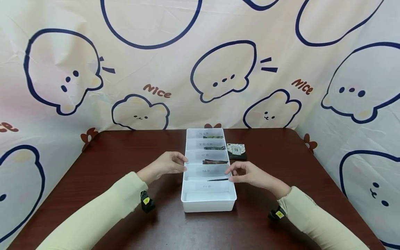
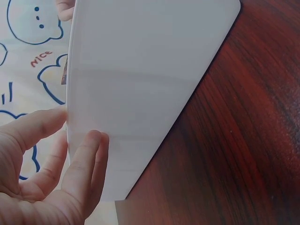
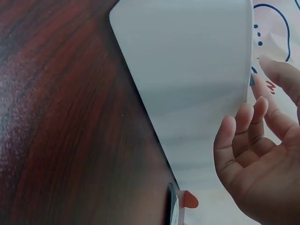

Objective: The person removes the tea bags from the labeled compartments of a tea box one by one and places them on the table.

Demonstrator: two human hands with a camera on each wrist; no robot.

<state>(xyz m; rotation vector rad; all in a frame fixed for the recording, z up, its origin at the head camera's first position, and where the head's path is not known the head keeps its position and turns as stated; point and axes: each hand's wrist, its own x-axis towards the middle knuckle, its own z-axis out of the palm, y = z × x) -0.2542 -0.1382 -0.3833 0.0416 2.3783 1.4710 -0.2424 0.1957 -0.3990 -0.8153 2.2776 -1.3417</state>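
A long white plastic box (image 1: 208, 205) with several compartments in a row, each with a printed label, stands on the table between my hands. My left hand (image 1: 165, 163) touches its left rim, and in the left wrist view two fingers (image 2: 96, 140) lie against the outer wall. My right hand (image 1: 248, 173) is at the right rim, its thumb and index finger apart beside the end of a thin dark packet (image 1: 218, 180). Nothing shows gripped in it. A brown packet (image 1: 215, 161) and two greenish packets, one (image 1: 214, 148) nearer and one (image 1: 213, 137) farthest, stand in the rear compartments.
A flat packet (image 1: 236, 150) with a pale patterned face and dark lower edge lies on the table, right of the box. The dark wooden table (image 1: 140, 222) meets a cartoon-printed cloth (image 1: 175, 69) at the back and sides.
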